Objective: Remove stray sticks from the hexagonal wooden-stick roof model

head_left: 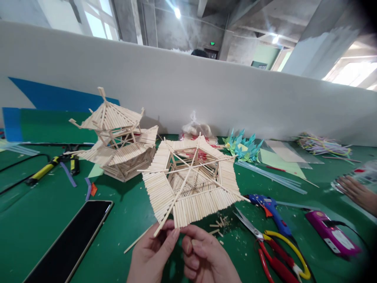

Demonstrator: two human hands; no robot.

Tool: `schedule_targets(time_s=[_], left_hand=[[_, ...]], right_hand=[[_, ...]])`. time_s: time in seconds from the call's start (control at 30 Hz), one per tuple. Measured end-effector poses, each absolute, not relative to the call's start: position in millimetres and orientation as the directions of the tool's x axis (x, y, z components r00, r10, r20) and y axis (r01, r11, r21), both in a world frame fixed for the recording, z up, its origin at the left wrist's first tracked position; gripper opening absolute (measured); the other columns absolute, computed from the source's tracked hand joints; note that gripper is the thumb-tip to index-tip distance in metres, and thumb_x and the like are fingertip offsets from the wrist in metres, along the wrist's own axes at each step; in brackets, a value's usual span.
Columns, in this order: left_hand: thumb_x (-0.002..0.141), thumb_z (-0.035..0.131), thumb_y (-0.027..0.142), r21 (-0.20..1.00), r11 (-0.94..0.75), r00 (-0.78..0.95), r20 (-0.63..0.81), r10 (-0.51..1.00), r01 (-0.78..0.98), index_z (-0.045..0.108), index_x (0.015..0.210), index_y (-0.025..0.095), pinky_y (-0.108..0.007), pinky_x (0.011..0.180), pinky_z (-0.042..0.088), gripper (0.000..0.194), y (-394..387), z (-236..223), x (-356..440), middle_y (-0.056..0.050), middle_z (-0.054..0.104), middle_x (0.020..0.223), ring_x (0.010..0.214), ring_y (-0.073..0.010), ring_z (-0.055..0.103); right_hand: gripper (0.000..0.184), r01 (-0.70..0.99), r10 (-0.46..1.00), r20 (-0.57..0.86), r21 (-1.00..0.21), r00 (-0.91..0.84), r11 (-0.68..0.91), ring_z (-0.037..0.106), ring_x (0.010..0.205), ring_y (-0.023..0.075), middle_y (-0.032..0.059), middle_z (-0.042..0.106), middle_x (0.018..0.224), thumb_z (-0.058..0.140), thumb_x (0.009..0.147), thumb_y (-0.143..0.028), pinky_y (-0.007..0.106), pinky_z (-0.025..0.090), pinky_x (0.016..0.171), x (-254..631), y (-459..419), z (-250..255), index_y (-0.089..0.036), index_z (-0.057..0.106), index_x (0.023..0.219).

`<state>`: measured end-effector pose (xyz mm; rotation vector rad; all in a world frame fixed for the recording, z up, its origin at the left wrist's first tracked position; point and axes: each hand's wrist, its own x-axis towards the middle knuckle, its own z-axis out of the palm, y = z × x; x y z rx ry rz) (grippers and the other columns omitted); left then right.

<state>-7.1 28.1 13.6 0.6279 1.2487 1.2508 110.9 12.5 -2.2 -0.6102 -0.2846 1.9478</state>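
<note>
Both hands (pixel 151 251) (pixel 209 251) touch the stick model (pixel 191 168) at its near edge.

Before you stretches a green worktop (pixel 118 214), and along its far edge a long off-white partition (pixel 176 86) runs across your whole view. Above it you see a bare grey concrete ceiling (pixel 218 7) with beams, lit by one lamp (pixel 177 13) near the middle and another lamp (pixel 275 39) farther right. A bright window (pixel 98 23) stands at your upper left. Deeper in, you see a green lit sign (pixel 212 43); to your right slants a thick pillar (pixel 321 49), partly whitened.
</note>
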Motion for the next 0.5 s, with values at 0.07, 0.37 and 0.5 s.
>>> schedule_targets(time_s=[0.07, 0.37, 0.5], left_hand=[[0.049, 0.082, 0.027, 0.902, 0.272, -0.156, -0.338, 0.928, -0.336, 0.072, 0.067, 0.02, -0.017, 0.063, 0.05, 0.022, 28, 13, -8, 0.001, 0.072, 0.065, 0.068, -0.0136, 0.062], [0.047, 0.082, 0.025, 0.919, 0.267, -0.148, -0.319, 0.936, -0.29, 0.073, 0.066, 0.021, -0.019, 0.063, 0.05, 0.022, 22, 8, -9, 0.0, 0.07, 0.068, 0.067, -0.0147, 0.061], [0.058, 0.074, 0.027, 0.982, 0.175, -0.098, -0.181, 0.979, -0.065, 0.07, 0.061, 0.023, -0.02, 0.055, 0.047, 0.006, 10, 10, -13, 0.001, 0.063, 0.061, 0.058, -0.0147, 0.057]], right_hand=[[0.038, -0.769, 0.89, -0.283, -0.451, -0.358, -0.453, 0.035, 0.039, 0.0, -0.0059, 0.052, 0.056, 0.08, 0.05, -0.028, 0.017, 0.018, 0.039, 112, 12, -1, -0.014, 0.067, 0.084], [0.052, -0.7, 0.87, -0.367, -0.525, -0.328, -0.485, 0.032, 0.037, 0.0002, -0.0077, 0.051, 0.056, 0.081, 0.045, -0.037, 0.017, 0.017, 0.038, 116, 5, -6, -0.015, 0.062, 0.089], [0.044, -0.601, 0.887, -0.382, -0.655, -0.259, -0.458, 0.026, 0.036, 0.0008, -0.009, 0.046, 0.05, 0.078, 0.052, -0.047, 0.018, 0.015, 0.038, 123, -8, -23, -0.017, 0.053, 0.074]])
